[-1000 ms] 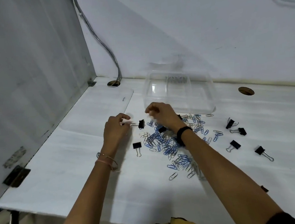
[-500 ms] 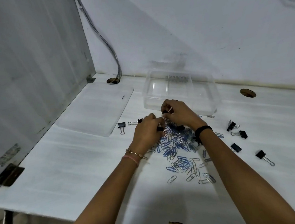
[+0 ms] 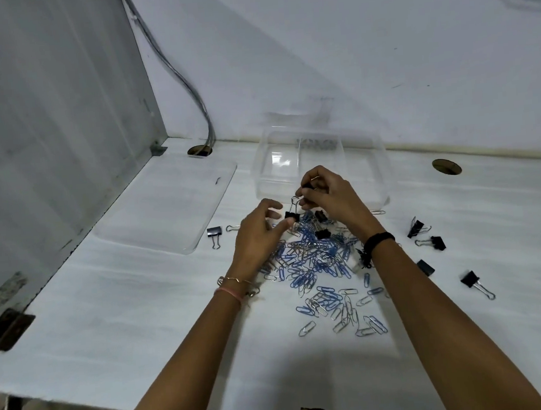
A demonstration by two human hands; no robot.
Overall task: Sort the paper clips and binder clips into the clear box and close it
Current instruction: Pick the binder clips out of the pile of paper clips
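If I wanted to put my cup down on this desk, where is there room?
The near-left desk is bare, between the grey side panel and the paper clip pile. It is crowded in the middle under both hands and on the right, where binder clips are scattered. The clear lid fills the far left.

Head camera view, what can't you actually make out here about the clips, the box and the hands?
- Box contents: head view; clear walls glare, the right hand covers the front.
- Clips under the left hand: hidden.
- Right hand's grip: fingers pinch one black binder clip; another dangles below, link too small to tell.
- Paper clip pile: too tangled to count.
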